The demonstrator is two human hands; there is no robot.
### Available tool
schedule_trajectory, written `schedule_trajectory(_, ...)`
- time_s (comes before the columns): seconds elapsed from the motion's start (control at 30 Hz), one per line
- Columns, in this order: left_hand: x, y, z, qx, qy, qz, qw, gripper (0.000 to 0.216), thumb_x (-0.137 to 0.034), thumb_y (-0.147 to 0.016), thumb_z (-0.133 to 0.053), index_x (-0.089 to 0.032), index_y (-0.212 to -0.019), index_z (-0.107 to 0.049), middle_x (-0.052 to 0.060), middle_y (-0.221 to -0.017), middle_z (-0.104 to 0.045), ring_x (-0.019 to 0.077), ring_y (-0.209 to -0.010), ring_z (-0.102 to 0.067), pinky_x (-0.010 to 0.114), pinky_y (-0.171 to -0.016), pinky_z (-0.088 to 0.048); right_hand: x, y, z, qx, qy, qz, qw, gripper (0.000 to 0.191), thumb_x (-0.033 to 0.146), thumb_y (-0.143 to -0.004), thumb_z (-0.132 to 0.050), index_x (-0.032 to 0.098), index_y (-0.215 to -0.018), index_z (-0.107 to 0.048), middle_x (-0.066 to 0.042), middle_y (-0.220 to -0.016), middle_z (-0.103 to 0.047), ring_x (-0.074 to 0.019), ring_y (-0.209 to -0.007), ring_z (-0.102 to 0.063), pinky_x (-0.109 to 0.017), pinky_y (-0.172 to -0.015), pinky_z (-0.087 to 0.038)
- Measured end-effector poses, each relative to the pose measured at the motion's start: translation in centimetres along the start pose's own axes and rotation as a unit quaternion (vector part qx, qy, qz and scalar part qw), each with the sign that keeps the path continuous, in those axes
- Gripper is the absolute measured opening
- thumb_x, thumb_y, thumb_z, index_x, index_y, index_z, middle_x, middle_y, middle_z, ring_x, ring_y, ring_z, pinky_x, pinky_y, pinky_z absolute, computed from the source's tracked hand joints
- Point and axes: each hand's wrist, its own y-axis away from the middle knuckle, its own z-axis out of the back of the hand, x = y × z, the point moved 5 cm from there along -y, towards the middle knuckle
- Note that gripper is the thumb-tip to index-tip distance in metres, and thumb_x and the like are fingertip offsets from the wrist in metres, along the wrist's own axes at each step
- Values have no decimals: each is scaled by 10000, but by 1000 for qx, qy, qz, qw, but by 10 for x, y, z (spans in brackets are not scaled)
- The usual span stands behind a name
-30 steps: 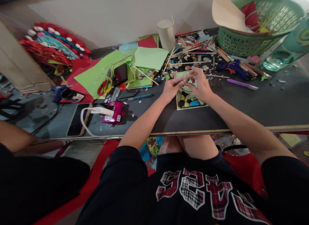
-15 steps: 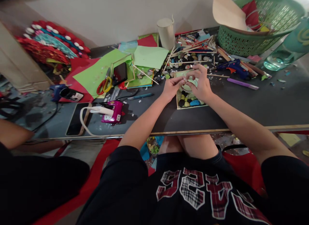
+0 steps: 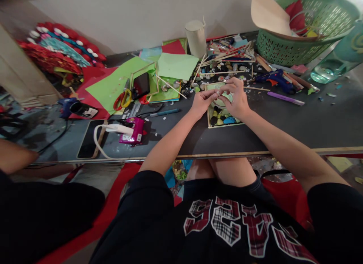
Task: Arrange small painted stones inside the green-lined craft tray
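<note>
left hand [image 3: 202,101]: forearm in from 7 o'clock, fingertips pinch the small pale piece [image 3: 217,92]
small pale piece: between both hands, above the pebble frame [image 3: 225,126]
right hand [image 3: 237,99]: curled, forearm from 5 o'clock, thumb and forefinger nip the same piece

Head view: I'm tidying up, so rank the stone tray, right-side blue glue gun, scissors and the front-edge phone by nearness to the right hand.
1. Stone tray, under the right hand.
2. Blue glue gun, to its right.
3. Scissors, well to the left.
4. Phone, farthest, front left.
</note>
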Motion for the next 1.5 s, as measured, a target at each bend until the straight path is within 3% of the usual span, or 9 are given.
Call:
schedule_trajectory(0.13,0,0,1,-2,-3,-11,1000,605,-767,-692,-817,-242,-991,-834,69,-984,-821,284,-1002,-760,431,-897,-614,-1,0,-1,15,-8,3,1000,555,688,-1007,-437,261,-1360,-401,-117,-1206,-660,-278,-977,-686,-616,-949,-576)
schedule_trajectory(0.33,0,0,1,0,4,-3,1000,598,-761,-677,-832,-244,-977,-834,69,-1025,-824,295,-1094,-751,466,-1013,-596,1,0,0,26,-5,2,1000,521,647,-1016,-457,257,-1358,-408,-109,-1184,-687,-256,-933,-670,-599,-941,-586)
schedule_trajectory(0.7,2,-1,3,-17,2,5,1000,576,-745,-644,-859,-263,-960,-843,59,-1014,-835,279,-1051,-761,446,-971,-612,-3,-3,0,20,2,14,1000,444,576,-1033,-479,241,-1318,-418,-44,-994,-678,-186,-725,-608,-507,-865,-591)
schedule_trajectory(0.9,-2,0,2,1,10,1,1000,539,-709,-685,-858,-237,-945,-839,63,-995,-830,277,-1029,-759,434,-991,-590,-3,-1,0,14,18,-2,1000,481,632,-1030,-437,231,-1292,-479,-92,-1068,-694,-237,-859,-683,-553,-971,-562)
schedule_trajectory(1.1,-9,2,-1,5,48,3,999,550,-688,-688,-869,-220,-975,-844,78,-1022,-832,299,-1103,-746,462,-1059,-552,-5,3,-1,-5,25,16,1000,589,671,-1024,-416,224,-1406,-449,-95,-1139,-708,-243,-902,-705,-565,-990,-561)
schedule_trajectory(1.23,-9,2,-2,6,49,6,999,541,-700,-660,-878,-241,-946,-852,68,-1009,-836,288,-1064,-753,449,-1035,-561,-2,1,0,10,41,-4,999,599,688,-1024,-389,210,-1357,-526,-127,-1238,-689,-251,-947,-715,-564,-1026,-556)
schedule_trajectory(1.5,-4,0,1,-13,56,11,998,533,-682,-626,-908,-240,-919,-850,56,-962,-835,298,-1058,-741,453,-996,-561,0,-2,1,10,41,-11,999,542,670,-1023,-416,219,-1291,-553,-104,-1143,-732,-251,-934,-711,-583,-1036,-546)
